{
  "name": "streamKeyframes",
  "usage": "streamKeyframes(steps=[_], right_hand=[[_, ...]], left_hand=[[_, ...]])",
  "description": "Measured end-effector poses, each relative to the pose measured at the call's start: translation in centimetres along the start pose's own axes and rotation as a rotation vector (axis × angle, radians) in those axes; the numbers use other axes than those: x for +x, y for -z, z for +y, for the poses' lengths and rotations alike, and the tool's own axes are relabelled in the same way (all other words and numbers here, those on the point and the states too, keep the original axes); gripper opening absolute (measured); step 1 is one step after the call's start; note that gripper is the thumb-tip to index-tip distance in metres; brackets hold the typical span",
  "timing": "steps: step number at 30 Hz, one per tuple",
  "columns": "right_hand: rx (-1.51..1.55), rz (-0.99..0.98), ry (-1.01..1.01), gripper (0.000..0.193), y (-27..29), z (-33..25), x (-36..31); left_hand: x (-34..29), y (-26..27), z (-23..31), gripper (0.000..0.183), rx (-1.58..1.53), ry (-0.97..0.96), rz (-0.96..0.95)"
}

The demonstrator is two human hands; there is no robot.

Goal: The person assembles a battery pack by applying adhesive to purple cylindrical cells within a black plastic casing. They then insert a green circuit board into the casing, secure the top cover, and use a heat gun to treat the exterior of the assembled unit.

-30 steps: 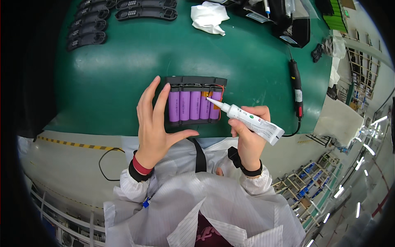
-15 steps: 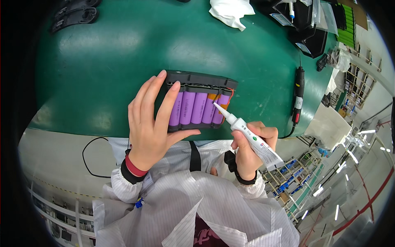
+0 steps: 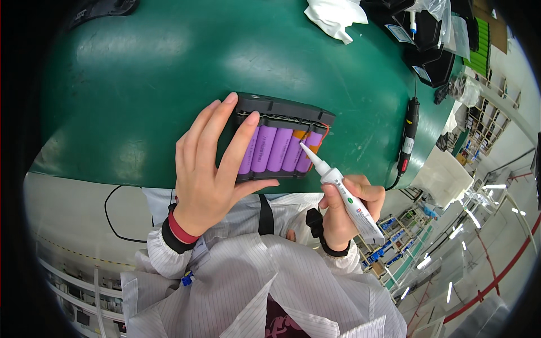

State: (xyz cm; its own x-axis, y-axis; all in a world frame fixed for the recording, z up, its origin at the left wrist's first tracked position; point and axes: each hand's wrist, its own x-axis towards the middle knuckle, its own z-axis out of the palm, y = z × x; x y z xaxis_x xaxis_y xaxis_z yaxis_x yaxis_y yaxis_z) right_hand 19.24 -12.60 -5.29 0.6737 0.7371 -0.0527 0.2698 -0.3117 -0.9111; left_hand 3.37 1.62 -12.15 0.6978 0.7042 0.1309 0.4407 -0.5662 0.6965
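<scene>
A battery pack [image 3: 278, 147] in a black frame lies near the table's front edge, with a row of purple cylindrical cells facing up, orange tape and a red wire at its right end. My left hand [image 3: 205, 166] steadies its left end, thumb along the near edge and fingertips on the far black part. In my right hand [image 3: 345, 217] is a white glue tube [image 3: 354, 205], pinched between thumb and fingers. Its long nozzle points up and left, the tip at the cells near the orange tape. Whether glue is coming out is too small to tell.
A black electric screwdriver [image 3: 409, 135] with a cord lies on the green table [image 3: 141, 112] to the right. Black bins [image 3: 431, 65] holding bags and a pen stand at the far right. A white cloth [image 3: 337, 17] lies at the back, a black molded part [image 3: 104, 11] far left.
The whole view has shifted slightly. The pack now sits a little more turned clockwise, my left hand still on it. The glue tube stands steeper, its tip still at the cells by the tape.
</scene>
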Motion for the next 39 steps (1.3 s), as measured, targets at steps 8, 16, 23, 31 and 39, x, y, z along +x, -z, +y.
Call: streamKeyframes(steps=[8, 16, 23, 31, 39], right_hand=[[-0.064, -0.004, 0.028, 0.033, -0.16, -0.24, 0.0], [-0.086, 0.004, 0.099, 0.033, -0.25, 0.14, 0.0], [-0.106, 0.008, 0.12, 0.032, -0.28, 0.28, -0.04], [-0.117, 0.003, 0.134, 0.032, -0.37, 0.06, 0.06], [-0.089, -0.005, 0.139, 0.034, -0.32, 0.08, -0.02]], left_hand=[[-0.12, 0.06, -0.12, 0.093, -0.004, -0.005, -0.005], [-0.23, -0.17, -0.23, 0.092, -0.006, -0.009, 0.013], [-0.26, -0.05, -0.2, 0.092, -0.001, -0.008, 0.012], [-0.17, -0.18, -0.3, 0.093, 0.0, -0.011, 0.02], [-0.17, -0.16, -0.29, 0.092, 0.003, -0.016, 0.02]])
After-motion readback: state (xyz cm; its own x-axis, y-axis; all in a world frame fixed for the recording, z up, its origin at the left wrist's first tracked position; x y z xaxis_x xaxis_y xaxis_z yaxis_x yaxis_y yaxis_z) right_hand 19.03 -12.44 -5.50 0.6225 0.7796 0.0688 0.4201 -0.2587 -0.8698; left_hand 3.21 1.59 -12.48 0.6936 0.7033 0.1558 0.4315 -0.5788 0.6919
